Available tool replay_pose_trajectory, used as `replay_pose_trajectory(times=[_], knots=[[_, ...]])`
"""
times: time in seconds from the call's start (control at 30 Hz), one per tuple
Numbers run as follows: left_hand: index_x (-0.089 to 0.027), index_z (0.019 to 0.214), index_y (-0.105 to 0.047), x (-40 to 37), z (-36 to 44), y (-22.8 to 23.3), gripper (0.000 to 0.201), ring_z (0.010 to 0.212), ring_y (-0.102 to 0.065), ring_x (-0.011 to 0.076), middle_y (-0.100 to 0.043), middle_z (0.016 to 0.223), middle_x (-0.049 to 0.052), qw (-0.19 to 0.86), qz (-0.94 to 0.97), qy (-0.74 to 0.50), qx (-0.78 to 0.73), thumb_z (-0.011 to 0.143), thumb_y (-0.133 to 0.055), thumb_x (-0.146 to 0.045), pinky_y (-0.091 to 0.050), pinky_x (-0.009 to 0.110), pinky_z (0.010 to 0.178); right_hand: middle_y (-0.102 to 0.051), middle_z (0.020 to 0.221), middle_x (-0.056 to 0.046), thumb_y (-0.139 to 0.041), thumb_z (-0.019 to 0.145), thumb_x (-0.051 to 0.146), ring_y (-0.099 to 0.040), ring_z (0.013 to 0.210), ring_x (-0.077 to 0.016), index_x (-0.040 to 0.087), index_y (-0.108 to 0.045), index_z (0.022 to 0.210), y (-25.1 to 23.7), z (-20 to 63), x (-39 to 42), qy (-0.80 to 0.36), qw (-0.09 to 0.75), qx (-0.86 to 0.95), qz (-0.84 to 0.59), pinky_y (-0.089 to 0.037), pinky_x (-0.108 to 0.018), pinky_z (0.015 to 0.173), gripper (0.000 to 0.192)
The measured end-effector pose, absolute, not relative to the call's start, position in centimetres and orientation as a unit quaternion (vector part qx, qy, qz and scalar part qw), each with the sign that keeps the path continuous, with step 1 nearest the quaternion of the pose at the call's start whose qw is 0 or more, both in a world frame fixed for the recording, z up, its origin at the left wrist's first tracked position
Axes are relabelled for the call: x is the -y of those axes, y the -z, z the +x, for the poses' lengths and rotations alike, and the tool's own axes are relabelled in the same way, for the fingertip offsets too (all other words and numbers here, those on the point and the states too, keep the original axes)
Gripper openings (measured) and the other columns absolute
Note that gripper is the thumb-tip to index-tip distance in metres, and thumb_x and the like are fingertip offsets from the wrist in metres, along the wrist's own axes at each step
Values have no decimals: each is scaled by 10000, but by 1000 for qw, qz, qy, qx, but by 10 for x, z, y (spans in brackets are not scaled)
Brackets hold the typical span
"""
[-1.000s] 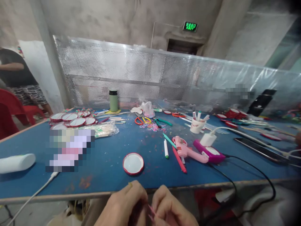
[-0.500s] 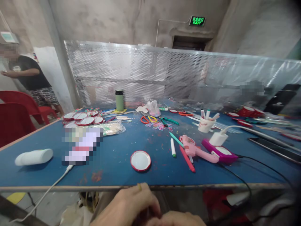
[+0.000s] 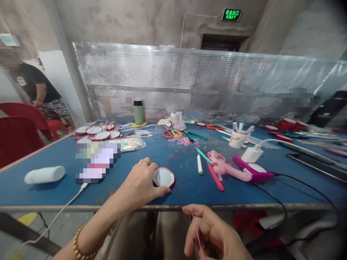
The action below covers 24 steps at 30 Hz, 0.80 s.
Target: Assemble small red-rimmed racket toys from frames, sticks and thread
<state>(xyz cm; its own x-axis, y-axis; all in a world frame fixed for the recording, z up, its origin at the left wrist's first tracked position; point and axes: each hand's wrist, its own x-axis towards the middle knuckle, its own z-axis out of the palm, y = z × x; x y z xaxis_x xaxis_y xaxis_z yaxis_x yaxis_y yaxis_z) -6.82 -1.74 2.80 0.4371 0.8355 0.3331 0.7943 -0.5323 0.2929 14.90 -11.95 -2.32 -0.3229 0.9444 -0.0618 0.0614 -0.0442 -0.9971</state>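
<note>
A round jar lid, with a red rim and a white inner face turned up, lies on the blue table near its front edge. My left hand reaches over the table from the left, thumb at the lid's near edge and fingers at its left and far side. Below the table edge, over my lap, my right hand has its fingers curled with a thin pink elastic band stretched across them. Part of that band is hidden by the hand.
Right of the lid lie a green-capped marker, a red pen, a pink glue gun and a purple power block. Small coloured bands, pliers and stacked lids sit behind. A phone and white bottle are left.
My left hand has risen from my lap to the lid. My hands have parted, and a pink band now shows in the right one. A person at far left has bent forward.
</note>
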Motion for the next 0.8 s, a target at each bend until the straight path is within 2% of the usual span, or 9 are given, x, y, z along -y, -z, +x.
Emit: replay_pose_trajectory(times=[0.1, 0.17, 0.27, 0.33, 0.43, 0.57, 0.73, 0.8], knots=[[-144, 1080, -641, 26, -71, -28, 430, 994, -578, 269, -586, 1048, 105, 59, 846, -277, -451, 757, -723, -417, -502, 420, 871, -650, 731, 14, -870, 557, 614, -467, 528, -84, 199, -539, 1236, 19, 153, 115, -557, 406, 583, -431, -333, -194, 504, 861], [-172, 1177, -612, 42, -75, -26, 481, 1040, -577, 265, -592, 1114, 108, 52, 852, -313, -416, 743, -727, -346, -507, 417, 900, -653, 772, 10, -882, 553, 611, -459, 537, -80, 202, -543, 1257, 15, 155, 116, -527, 430, 578, -450, -345, -201, 517, 882], [-197, 1267, -569, 74, -82, -20, 602, 1058, -592, 266, -609, 1177, 118, 41, 874, -330, -354, 712, -755, -339, -532, 392, 896, -655, 863, -12, -889, 567, 589, -488, 591, -93, 208, -567, 1276, 8, 158, 120, -491, 452, 574, -474, -377, -210, 543, 867], [-197, 1308, -537, 93, -86, -15, 655, 1036, -612, 249, -632, 1174, 111, 45, 893, -315, -318, 713, -774, -333, -541, 359, 895, -652, 934, -28, -903, 551, 572, -543, 678, -124, 216, -593, 1275, 5, 156, 123, -497, 442, 578, -473, -410, -215, 574, 864], [-209, 1362, -482, 109, -89, -6, 625, 1027, -627, 216, -653, 1173, 93, 56, 917, -280, -278, 789, -723, -272, -532, 320, 923, -657, 943, -25, -923, 525, 547, -580, 801, -175, 230, -637, 1261, -1, 151, 128, -528, 396, 589, -466, -448, -225, 635, 851], [-195, 1417, -419, 114, -91, 0, 622, 1066, -615, 231, -645, 1198, 110, 50, 927, -270, -254, 849, -667, -256, -532, 324, 924, -669, 888, -2, -922, 544, 520, -552, 776, -164, 242, -709, 1182, -14, 141, 134, -554, 344, 601, -463, -438, -209, 630, 728], [-174, 1452, -404, 115, -90, 1, 559, 915, -627, 220, -663, 1052, 111, 27, 938, -262, -227, 919, -566, -220, -560, 318, 789, -618, 761, 37, -939, 531, 436, -466, 670, -118, 237, -779, 1021, -25, 138, 137, -554, 305, 613, -474, -387, -179, 567, 552], [-167, 1443, -419, 117, -89, 3, 521, 904, -628, 220, -663, 1022, 108, 14, 937, -264, -228, 939, -538, -215, -562, 322, 791, -617, 754, 35, -929, 550, 409, -476, 677, -125, 233, -789, 965, -25, 139, 136, -538, 298, 631, -474, -391, -178, 561, 472]])
